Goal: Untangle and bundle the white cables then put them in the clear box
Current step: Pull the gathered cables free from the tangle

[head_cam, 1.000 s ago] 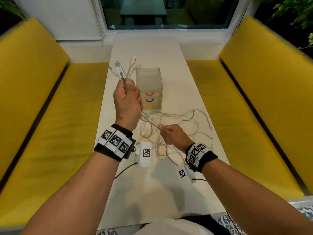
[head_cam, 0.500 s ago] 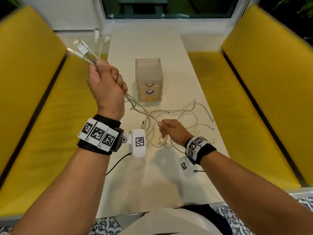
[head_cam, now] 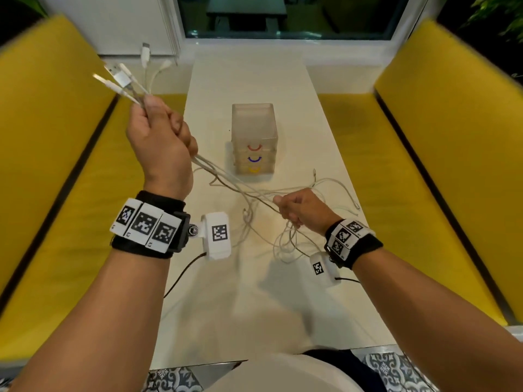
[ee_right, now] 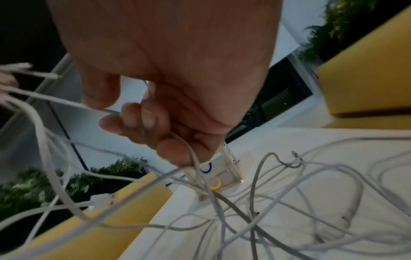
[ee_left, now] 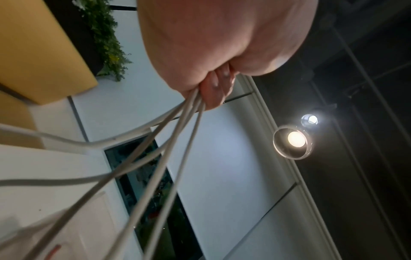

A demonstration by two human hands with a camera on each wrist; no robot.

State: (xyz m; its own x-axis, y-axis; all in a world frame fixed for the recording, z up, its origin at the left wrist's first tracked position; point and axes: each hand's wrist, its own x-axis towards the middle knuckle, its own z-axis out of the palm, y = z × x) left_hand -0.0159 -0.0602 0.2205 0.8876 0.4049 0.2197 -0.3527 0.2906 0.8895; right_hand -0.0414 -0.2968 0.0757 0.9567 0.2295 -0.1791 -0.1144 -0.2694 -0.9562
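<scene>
My left hand [head_cam: 158, 137] is raised over the table's left edge and grips several white cables [head_cam: 226, 176] in its fist; their plug ends [head_cam: 121, 77] fan out above it. The strands run taut down to my right hand [head_cam: 302, 207], which is curled round them low over the table. In the right wrist view my fingers [ee_right: 142, 121] close on a cable [ee_right: 66, 103]. Loose white loops [head_cam: 334, 190] lie tangled on the table by that hand. The clear box [head_cam: 253, 128] stands upright behind the tangle, with red, blue and yellow arcs on its front.
The narrow white table [head_cam: 254, 301] runs between two yellow benches [head_cam: 65, 176], [head_cam: 441, 165]. A window [head_cam: 283, 15] closes the far end. Black camera leads [head_cam: 184, 273] hang from both wrist mounts.
My left hand has swung up and out to the left with the plug ends, pulling the strands taut. My right hand has stayed low at the tangle, letting cable slide through.
</scene>
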